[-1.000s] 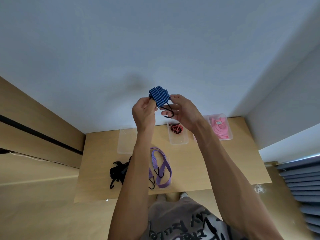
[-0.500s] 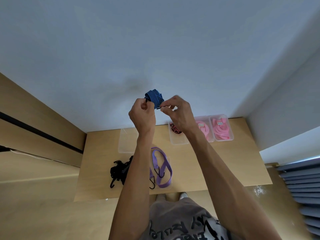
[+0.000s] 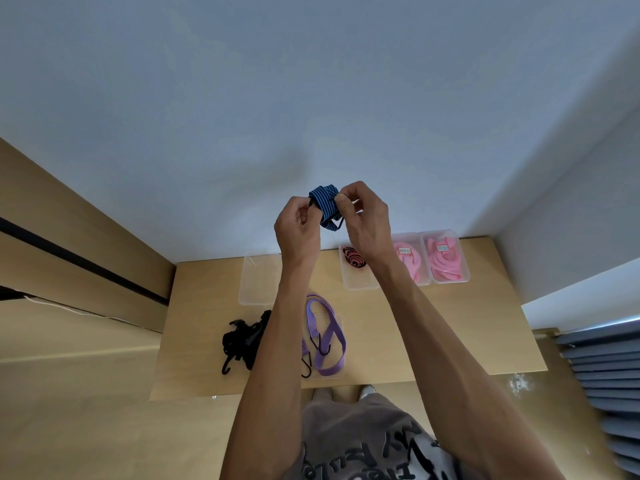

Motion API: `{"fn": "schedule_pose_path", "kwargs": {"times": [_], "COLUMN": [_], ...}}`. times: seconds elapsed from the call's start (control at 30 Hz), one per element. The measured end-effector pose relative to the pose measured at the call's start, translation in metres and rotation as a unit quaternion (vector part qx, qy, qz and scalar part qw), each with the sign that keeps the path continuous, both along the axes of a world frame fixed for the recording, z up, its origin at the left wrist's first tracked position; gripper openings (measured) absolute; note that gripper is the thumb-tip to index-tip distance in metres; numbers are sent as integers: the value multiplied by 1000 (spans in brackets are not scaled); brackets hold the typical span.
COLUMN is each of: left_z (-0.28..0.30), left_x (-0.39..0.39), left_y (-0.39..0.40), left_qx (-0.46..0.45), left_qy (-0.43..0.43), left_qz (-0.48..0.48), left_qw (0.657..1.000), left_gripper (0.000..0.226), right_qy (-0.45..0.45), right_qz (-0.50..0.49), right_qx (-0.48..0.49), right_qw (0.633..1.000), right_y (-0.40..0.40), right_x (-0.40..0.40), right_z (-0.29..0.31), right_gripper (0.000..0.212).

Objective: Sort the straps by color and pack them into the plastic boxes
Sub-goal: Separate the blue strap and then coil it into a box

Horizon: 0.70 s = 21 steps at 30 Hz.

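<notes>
Closest to the camera there's a grey printed shirt (image 3: 363, 441), then the wooden worktop (image 3: 433, 334). On its near side a purple strap (image 3: 327, 336) lies looped over a flat clear box (image 3: 337, 374), with a tangle of black straps (image 3: 246, 341) just to its left. Further back sits an empty clear box (image 3: 258, 280), then a box with a red and black strap (image 3: 353, 259), then two boxes of pink straps (image 3: 445, 261) side by side. Held up above all that, in front of the wall, is a rolled-up blue striped strap (image 3: 325, 206). The left hand (image 3: 298, 230) has a curled grip on its left edge, and the right hand (image 3: 363, 220) is pinching the right side with thumb and fingertips.
</notes>
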<state>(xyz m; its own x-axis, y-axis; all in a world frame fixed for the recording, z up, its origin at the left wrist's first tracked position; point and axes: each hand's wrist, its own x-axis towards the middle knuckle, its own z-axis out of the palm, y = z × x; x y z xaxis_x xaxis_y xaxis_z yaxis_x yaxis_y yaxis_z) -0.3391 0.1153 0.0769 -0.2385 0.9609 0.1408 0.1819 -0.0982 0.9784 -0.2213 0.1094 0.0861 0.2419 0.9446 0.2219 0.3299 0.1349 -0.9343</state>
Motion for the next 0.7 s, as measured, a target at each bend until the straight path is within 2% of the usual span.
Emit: {"fn": "schedule_pose_path", "kwargs": {"times": [0.07, 0.17, 0.3, 0.47, 0.63, 0.7], "left_z": [0, -3, -8, -29, -72, -95], "left_x": [0, -1, 1, -7, 8, 17], "left_y": [0, 0, -1, 1, -5, -10], "left_qx": [-2, -12, -18, -83, -213, -246], "left_qy": [-10, -27, -17, -33, 54, 87], "left_qz": [-4, -13, -63, -80, -92, -81], "left_qw": [1000, 999, 998, 993, 971, 962], "left_gripper": [8, 9, 10, 16, 17, 24], "right_qy": [19, 76, 188, 191, 182, 175], "right_qz": [-9, -26, 8, 80, -50, -117], "right_qx": [-7, -40, -94, -191, -273, -287], "right_qw": [1000, 996, 978, 959, 943, 934], "right_y": [-1, 0, 3, 3, -9, -18], "right_x": [-1, 0, 7, 25, 25, 22], "right_z": [-1, 3, 4, -18, -68, -91], "right_gripper": [6, 24, 30, 33, 16, 13]}}
